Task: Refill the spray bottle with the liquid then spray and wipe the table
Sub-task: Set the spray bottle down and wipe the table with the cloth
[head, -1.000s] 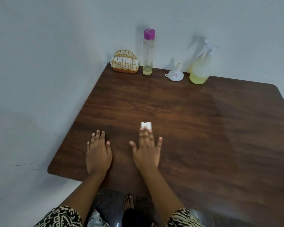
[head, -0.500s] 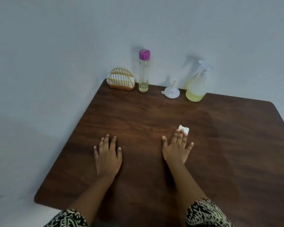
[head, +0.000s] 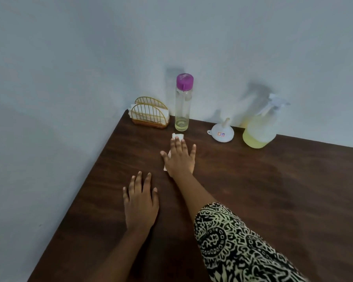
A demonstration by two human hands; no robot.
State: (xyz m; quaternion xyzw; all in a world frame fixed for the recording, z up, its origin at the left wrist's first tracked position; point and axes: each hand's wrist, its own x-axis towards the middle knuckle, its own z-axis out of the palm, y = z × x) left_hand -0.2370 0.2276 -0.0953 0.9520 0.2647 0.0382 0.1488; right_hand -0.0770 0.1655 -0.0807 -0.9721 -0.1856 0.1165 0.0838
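Note:
My right hand (head: 179,157) lies flat with straight fingers on a white tissue (head: 177,136), pressing it onto the dark wooden table (head: 273,200) just in front of the tall bottle. Only the tissue's far edge and a corner by my thumb show. My left hand (head: 141,202) rests flat on the table near the left edge, holding nothing. The clear spray bottle (head: 260,129) with yellow liquid in its lower part stands against the wall at the back right. A tall clear bottle (head: 182,106) with a purple cap holds a little yellow liquid.
A white funnel (head: 222,134) lies mouth down between the two bottles. A gold wire napkin holder (head: 150,116) with tissues stands in the back left corner. The wall runs close along the table's left and far edges.
My right hand has slid the tissue from the table's middle forward and left, up to the tall bottle. My left hand has stayed flat on the table.

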